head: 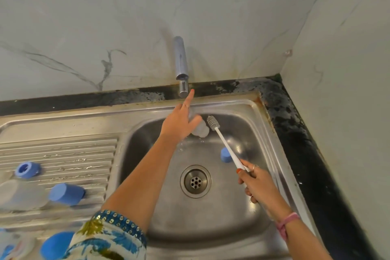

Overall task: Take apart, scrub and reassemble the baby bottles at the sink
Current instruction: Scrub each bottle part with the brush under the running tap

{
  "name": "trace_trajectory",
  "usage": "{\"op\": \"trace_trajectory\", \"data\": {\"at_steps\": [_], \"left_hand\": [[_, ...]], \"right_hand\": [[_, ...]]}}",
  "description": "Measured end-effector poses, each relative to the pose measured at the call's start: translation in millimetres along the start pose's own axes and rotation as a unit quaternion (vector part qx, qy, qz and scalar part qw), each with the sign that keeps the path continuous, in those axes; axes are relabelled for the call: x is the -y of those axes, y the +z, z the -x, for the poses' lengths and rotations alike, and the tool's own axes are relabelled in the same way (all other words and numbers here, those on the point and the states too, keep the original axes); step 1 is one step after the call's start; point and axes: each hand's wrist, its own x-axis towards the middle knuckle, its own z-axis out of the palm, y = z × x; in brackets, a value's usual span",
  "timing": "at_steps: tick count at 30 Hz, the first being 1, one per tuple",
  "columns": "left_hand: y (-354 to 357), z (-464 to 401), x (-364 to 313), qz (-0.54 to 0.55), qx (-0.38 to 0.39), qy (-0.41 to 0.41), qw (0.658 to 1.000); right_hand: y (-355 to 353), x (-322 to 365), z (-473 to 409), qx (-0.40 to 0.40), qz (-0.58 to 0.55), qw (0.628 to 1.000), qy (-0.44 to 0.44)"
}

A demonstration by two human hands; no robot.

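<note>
L hand (179, 124) w/ bottle (200, 130), finger at tap (182, 65)

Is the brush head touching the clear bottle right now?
Cannot tell. In the head view the brush head sits right at the clear bottle edge; blur hides any gap.

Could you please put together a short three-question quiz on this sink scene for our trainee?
1. True or false: the right hand grips the white-handled bottle brush with grey bristles.
2. Which lies inside the stainless steel sink basin, next to the brush handle? A) a blue plastic cap B) a green sponge C) a metal spoon
3. Fill in: the left hand holds a clear plastic baby bottle while its index finger reaches up to the chrome ____.

Key: 1 true; 2 A; 3 tap.
</note>
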Motion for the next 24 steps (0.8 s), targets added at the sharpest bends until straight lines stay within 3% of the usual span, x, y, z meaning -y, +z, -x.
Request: {"op": "trace_trajectory", "data": {"at_steps": [7,10,13,14,18,21,24], "left_hand": [[-35,-27,1,-0.115,0.06,-0.107,0.986],[-39,-17,17,0.038,0.064,-0.226,0.971],[-36,12,44,0.072,0.22,-0.271,0.934],[-34,21,52,0.075,0.235,-0.266,0.932],[-22,31,45,0.234,0.118,-0.235,0.936],[-25,28,26,0.414,0.054,-0.221,0.881],[-32,25,7,0.556,0.032,-0.268,0.786]], "right_hand": [[16,9,22,-0.014,-0.018,0.999,-0.028],[19,8,32,-0.022,-0.026,0.999,-0.028],[22,3,38,-0.03,-0.048,0.998,-0.028],[25,2,40,-0.033,-0.055,0.998,-0.025],[31,0,46,-0.049,-0.08,0.996,-0.015],[34,1,51,-0.05,-0.087,0.995,-0.011],[34,3,56,-0.055,-0.095,0.994,-0.013]]}}
